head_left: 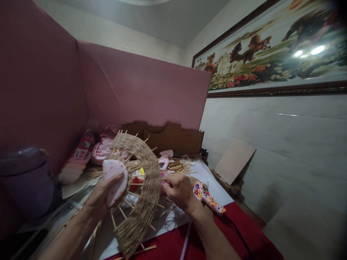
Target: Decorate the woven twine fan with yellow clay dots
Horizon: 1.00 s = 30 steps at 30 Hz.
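A round woven piece of twine on thin wooden spokes is held upright over the table. Its middle is covered by a pink, dotted fabric pad. My left hand grips the piece at that pad, thumb across the fabric. My right hand is closed at the woven rim on the right side, pinching what looks like a strand of twine. Loose twine lies in loops under it on the white sheet.
A glue gun with coloured dots lies beside my right wrist on a red cloth. Wooden sticks, pink items and brown cardboard crowd the back. A purple pot stands left. Pink boards wall the table.
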{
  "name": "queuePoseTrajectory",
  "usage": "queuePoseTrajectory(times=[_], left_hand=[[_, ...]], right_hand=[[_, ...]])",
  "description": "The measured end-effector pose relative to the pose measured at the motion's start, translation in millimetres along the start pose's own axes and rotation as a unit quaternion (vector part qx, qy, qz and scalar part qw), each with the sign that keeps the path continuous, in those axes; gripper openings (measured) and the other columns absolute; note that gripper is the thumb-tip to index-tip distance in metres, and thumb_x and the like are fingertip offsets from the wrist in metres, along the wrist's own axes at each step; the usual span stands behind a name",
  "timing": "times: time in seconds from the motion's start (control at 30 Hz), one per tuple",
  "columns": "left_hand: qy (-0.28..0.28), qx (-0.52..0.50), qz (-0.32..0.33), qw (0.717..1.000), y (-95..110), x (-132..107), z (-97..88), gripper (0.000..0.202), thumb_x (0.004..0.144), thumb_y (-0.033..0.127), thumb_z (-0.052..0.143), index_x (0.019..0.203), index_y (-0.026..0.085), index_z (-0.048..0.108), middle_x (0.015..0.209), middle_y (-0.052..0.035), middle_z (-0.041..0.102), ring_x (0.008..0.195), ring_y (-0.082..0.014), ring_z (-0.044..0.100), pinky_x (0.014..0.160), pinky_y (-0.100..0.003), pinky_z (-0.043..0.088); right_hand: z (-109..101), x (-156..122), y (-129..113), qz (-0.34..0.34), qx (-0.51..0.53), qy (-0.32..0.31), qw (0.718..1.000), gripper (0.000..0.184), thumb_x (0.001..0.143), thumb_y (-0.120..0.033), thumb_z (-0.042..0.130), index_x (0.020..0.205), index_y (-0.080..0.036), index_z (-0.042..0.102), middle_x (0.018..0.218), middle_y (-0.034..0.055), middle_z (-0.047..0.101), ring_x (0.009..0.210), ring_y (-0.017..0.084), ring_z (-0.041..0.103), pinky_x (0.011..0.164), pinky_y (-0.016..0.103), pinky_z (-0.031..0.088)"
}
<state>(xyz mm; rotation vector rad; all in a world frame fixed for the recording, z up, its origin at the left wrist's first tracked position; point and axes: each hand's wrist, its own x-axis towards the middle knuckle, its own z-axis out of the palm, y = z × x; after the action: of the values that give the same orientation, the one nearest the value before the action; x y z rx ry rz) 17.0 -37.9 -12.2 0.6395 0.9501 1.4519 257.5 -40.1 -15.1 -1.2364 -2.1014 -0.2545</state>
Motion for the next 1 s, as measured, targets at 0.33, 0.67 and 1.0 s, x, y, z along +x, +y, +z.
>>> queuePoseTrajectory(times=[0.33, 0.67, 1.0], left_hand=[[0.002, -0.006, 0.000, 1.000, 1.4, 0.5, -0.8, 0.018, 0.064, 0.010, 0.068, 0.081, 0.010, 0.063, 0.061, -0.0066, 0.070, 0.044, -0.0168, 0.062, 0.041, -0.025, 0.052], [0.010, -0.003, -0.001, 1.000, 1.8, 2.8, -2.6, 0.015, 0.066, 0.009, 0.066, 0.081, 0.010, 0.064, 0.063, -0.0068, 0.070, 0.046, -0.0171, 0.063, 0.043, -0.026, 0.054], [0.004, -0.029, 0.009, 1.000, 8.4, 4.0, -6.4, 0.015, 0.067, 0.006, 0.065, 0.081, 0.011, 0.064, 0.064, -0.0069, 0.071, 0.047, -0.0178, 0.064, 0.045, -0.026, 0.055]], right_hand=[[-2.4, 0.2, -1.1, -0.003, -0.036, -0.016, 0.999, 0.019, 0.075, -0.013, 0.048, 0.077, -0.022, 0.064, 0.067, 0.0011, 0.069, 0.061, 0.014, 0.062, 0.056, 0.026, 0.025], [-3.4, -0.8, -0.6, -0.022, 0.035, 0.040, 0.998, 0.023, 0.075, -0.010, 0.046, 0.078, -0.020, 0.066, 0.066, 0.0022, 0.068, 0.063, 0.013, 0.061, 0.058, 0.021, 0.033], [-1.0, -3.6, -6.2, -0.036, 0.104, 0.109, 0.988, 0.014, 0.078, -0.012, 0.048, 0.078, -0.016, 0.062, 0.059, 0.0012, 0.059, 0.055, 0.012, 0.055, 0.055, 0.022, 0.032]])
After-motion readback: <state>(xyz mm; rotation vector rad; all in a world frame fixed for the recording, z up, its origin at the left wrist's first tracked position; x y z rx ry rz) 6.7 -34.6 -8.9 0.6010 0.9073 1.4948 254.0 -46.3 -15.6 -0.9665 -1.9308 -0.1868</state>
